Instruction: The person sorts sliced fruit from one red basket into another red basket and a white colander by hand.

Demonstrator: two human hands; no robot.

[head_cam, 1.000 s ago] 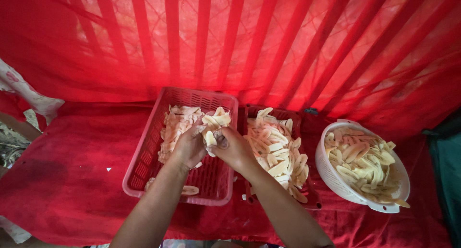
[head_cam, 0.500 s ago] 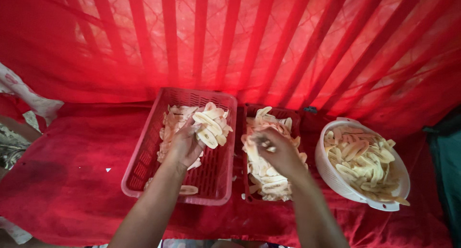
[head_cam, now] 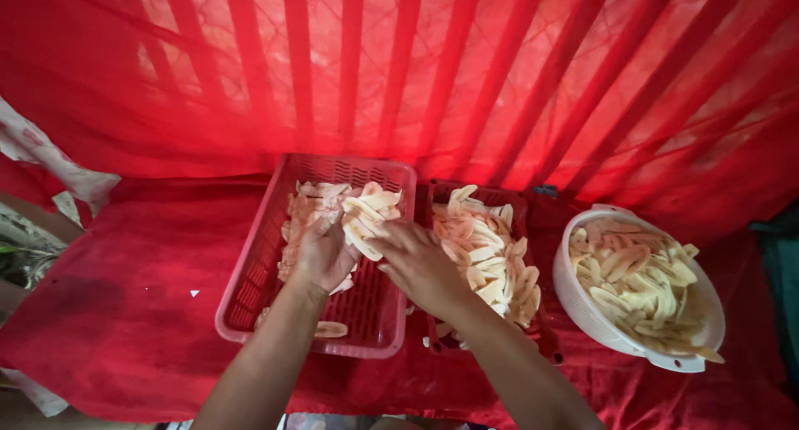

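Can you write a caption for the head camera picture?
Two hands sort pale slices in a pink basket on red cloth.

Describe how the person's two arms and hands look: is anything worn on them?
Both forearms are bare as far as the picture shows; no sleeves are in view. The left hand and the right hand wear no gloves. I see no watch, bracelet or ring, though the red light hides fine detail.

Both hands extended forward, palms down.
The left hand [head_cam: 323, 253] is cupped with fingers curled; the right hand [head_cam: 420, 263] is angled toward it, fingers bent.
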